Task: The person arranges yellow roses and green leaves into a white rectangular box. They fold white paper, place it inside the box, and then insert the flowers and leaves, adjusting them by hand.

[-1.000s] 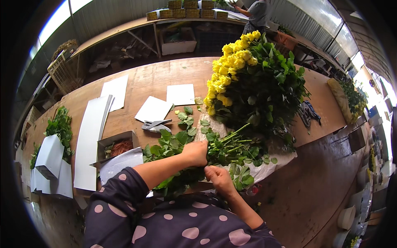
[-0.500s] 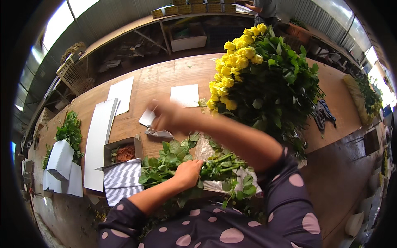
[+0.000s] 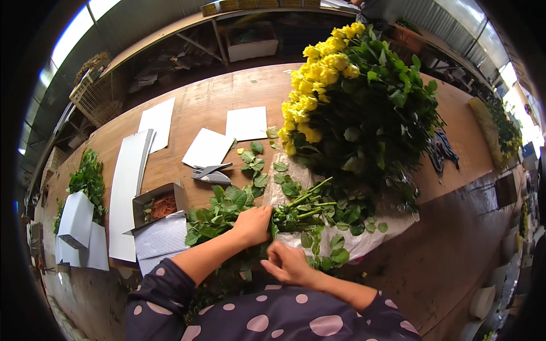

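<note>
My left hand (image 3: 253,226) is closed round a bunch of leafy green stems (image 3: 304,210) over the near part of the worktable. Just below and right of it, my right hand (image 3: 287,262) has curled fingers; whatever they may hold is hidden. Loose leaves and crumpled pale plastic (image 3: 392,219) lie around the stems. A large pile of yellow roses (image 3: 318,79) fills the table's right side. Left of the stems are a grey stapler (image 3: 210,175), an open box of orange bands (image 3: 162,206) and a ridged white sheet (image 3: 159,238).
White sheets (image 3: 128,193) and paper-wrapped foliage (image 3: 77,221) lie on the left. A plastic crate (image 3: 88,102) stands at the back left, near a back bench (image 3: 165,37), where a person (image 3: 369,14) stands. A dark patterned object (image 3: 441,150) rests beside the roses.
Half a second ago my right hand was blurred, reaching up and left above the stapler. Now it is back down beside my left hand, which has stayed on the stems.
</note>
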`<state>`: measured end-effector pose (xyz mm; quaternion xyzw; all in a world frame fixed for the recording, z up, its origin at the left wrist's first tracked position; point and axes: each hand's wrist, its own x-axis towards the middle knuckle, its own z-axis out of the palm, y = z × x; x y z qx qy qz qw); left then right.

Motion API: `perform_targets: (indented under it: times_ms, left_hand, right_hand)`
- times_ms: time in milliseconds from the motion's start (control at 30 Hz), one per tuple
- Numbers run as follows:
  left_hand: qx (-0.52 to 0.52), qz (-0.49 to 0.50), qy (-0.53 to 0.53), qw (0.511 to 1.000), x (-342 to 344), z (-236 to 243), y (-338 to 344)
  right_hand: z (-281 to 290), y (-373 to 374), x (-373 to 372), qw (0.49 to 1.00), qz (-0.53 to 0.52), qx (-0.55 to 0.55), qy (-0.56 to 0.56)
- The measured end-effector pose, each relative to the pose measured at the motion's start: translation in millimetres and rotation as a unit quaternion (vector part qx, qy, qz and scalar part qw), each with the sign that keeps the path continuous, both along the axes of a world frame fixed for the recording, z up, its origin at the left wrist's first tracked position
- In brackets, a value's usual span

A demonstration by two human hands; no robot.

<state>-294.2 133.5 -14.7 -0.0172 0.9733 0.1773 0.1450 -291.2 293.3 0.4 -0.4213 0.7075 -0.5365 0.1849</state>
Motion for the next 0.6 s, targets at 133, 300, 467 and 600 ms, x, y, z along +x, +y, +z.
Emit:
perform_targets:
  times_ms: [133, 300, 467, 600]
  left_hand:
    - [-0.009, -0.012, -0.024, 1.0, -11.9, -9.2, 4.2]
    - [0.282, 0.007, 0.039, 0.958, 16.2, -36.3, -15.0]
    - [0.011, 0.028, -0.038, 0.999, -0.2, -5.1, 11.1]
    - [0.005, 0.043, -0.006, 0.999, 3.6, -16.2, 9.8]
  right_hand:
    - [41.1, -36.7, 7.7, 0.993, 0.043, -0.018, 0.112]
    - [62.2, -49.4, -46.7, 0.984, 0.025, 0.1, 0.147]
    - [6.4, -7.3, -150.2, 0.948, -0.105, 0.285, 0.097]
    - [2.1, -9.1, -162.7, 0.916, -0.057, 0.368, 0.15]
